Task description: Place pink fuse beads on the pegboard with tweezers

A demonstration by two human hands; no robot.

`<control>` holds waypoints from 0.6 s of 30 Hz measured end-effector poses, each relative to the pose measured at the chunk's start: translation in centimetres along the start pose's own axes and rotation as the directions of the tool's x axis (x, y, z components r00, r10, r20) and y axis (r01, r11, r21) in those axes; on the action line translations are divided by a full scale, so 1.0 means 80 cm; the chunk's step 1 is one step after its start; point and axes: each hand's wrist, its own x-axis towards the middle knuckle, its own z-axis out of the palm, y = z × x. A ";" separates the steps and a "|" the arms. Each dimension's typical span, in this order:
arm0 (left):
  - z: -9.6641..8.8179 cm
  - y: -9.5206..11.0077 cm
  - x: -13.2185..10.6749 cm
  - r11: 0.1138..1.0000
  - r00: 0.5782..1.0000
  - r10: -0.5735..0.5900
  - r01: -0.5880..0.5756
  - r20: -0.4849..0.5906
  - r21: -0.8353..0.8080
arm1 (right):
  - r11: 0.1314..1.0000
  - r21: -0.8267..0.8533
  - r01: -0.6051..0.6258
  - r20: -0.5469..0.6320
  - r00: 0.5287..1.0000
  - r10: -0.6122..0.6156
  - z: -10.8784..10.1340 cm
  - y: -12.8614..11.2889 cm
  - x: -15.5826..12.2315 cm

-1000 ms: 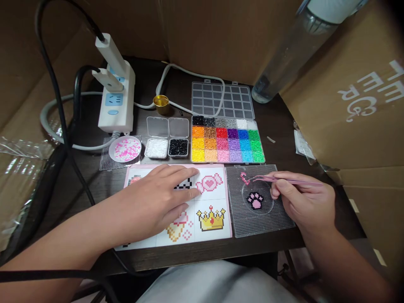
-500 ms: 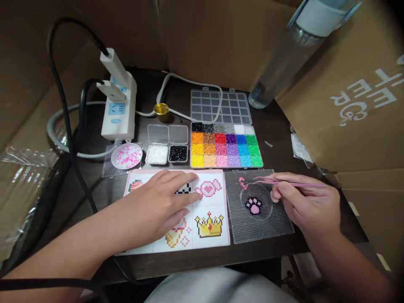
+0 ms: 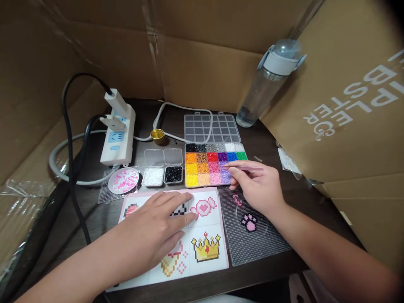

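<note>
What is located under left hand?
The pattern sheet lies under the left hand. Its crown picture and most of its candy picture show; anything printed directly beneath is covered.

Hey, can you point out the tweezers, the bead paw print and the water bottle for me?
Pink tweezers [image 3: 248,168], head view: along the exposed shaft.
Bead paw print [image 3: 251,226], head view: its large pink pad.
Water bottle [image 3: 260,93], head view: its clear body.

Makeshift craft nook: cardboard walls [image 3: 205,69] around dark desk [image 3: 311,202], power strip [image 3: 121,145] toward rear-left corner, bottle [image 3: 262,92] at rear-right, bead case [image 3: 207,168] between.
</note>
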 end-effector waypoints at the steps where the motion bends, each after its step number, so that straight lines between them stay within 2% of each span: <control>1: 0.000 0.001 0.000 1.000 1.000 -0.002 0.002 0.005 0.007 | 1.000 -0.001 -0.019 -0.021 1.000 0.019 0.004 0.004 0.000; 5: 0.000 0.003 0.001 1.000 0.999 0.003 -0.004 0.037 0.029 | 0.998 0.023 -0.062 -0.071 0.995 0.064 0.012 0.011 0.000; 11: -0.004 0.006 0.005 0.999 1.000 0.008 -0.008 0.008 0.039 | 0.991 0.066 -0.118 -0.063 0.991 0.122 0.015 0.010 0.006; 18: -0.005 0.009 0.007 0.999 1.000 0.014 -0.014 0.001 0.040 | 0.991 0.035 -0.127 -0.050 0.990 0.128 0.016 0.010 0.007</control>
